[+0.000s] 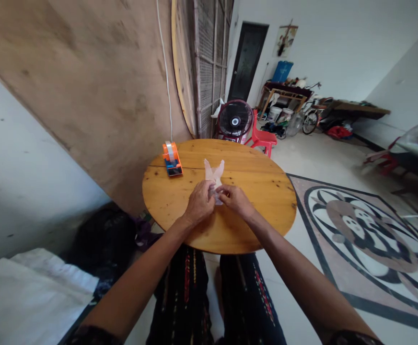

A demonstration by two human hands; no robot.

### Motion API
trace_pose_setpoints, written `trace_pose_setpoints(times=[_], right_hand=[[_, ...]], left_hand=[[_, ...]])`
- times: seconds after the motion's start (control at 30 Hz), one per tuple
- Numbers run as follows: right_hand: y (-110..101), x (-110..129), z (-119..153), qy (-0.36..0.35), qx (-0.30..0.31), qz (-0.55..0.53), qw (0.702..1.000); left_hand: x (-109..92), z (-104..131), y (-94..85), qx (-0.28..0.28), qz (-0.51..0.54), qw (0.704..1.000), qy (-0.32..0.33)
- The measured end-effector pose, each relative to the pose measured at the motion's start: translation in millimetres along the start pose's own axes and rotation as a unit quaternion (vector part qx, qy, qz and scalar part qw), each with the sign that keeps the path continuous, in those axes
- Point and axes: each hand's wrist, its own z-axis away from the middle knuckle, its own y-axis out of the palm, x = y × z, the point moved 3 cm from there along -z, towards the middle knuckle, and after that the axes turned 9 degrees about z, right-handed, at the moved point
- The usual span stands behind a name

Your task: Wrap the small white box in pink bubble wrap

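A thin, pale pink, see-through plastic bag [214, 170] lies on the round wooden table [262, 191], its two handle-like strips spread apart towards the far side. My left hand [200, 200] is closed on the bag's left side, fingers bent. From the right, my right hand [237, 200] pinches the same bag with curled fingers, close to my left fingertips. Between the hands the lower part of the bag looks bunched, and the fingers partly cover it.
An orange and blue tape dispenser [173, 160] stands at the table's far left. Beyond the table are a fan [235, 120] and a red chair [262, 138]. A black bag [103, 239] and a white sack [32, 297] lie low on my left.
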Motion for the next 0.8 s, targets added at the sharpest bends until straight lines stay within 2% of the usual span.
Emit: trace_pose_setpoints(times=[0.13, 0.23, 0.37, 0.47, 0.6, 0.7, 0.73, 0.8], right_hand=[[-1.7, 2.5, 2.7, 0.012, 0.006, 0.027, 1.0], [-1.5, -0.8, -1.1, -0.004, 0.019, 0.004, 1.0], [-3.2, -6.0, -8.9, -0.022, 0.059, -0.059, 0.996], [-4.3, -9.8, -12.9, -0.03, 0.098, -0.098, 0.99], [-2.8, -19.6, -14.7, -0.029, 0.122, -0.184, 0.975], [-2.5, -29.9, -18.8, -0.021, 0.145, -0.245, 0.958], [-4.7, -34.6, -22.6, -0.008, 0.129, -0.258, 0.958], [-15.0, -45.0, -34.4, 0.024, 0.029, -0.262, 0.964]], left_hand=[[-7.5, -8.5, -2.1, 0.0, 0.009, 0.997, -0.075], [-11.8, -15.2, -0.4, -0.009, -0.01, 0.995, -0.102], [-8.8, -23.7, 5.2, 0.012, -0.037, 0.993, -0.112], [-4.2, -30.7, 6.6, 0.051, -0.053, 0.99, -0.119], [-3.4, -37.7, 5.8, 0.138, -0.068, 0.984, -0.088], [-2.5, -40.2, 3.2, 0.146, -0.083, 0.983, -0.075], [-2.4, -40.7, 3.2, 0.152, -0.086, 0.983, -0.066], [-1.6, -41.1, 3.4, 0.157, -0.089, 0.982, -0.061]])
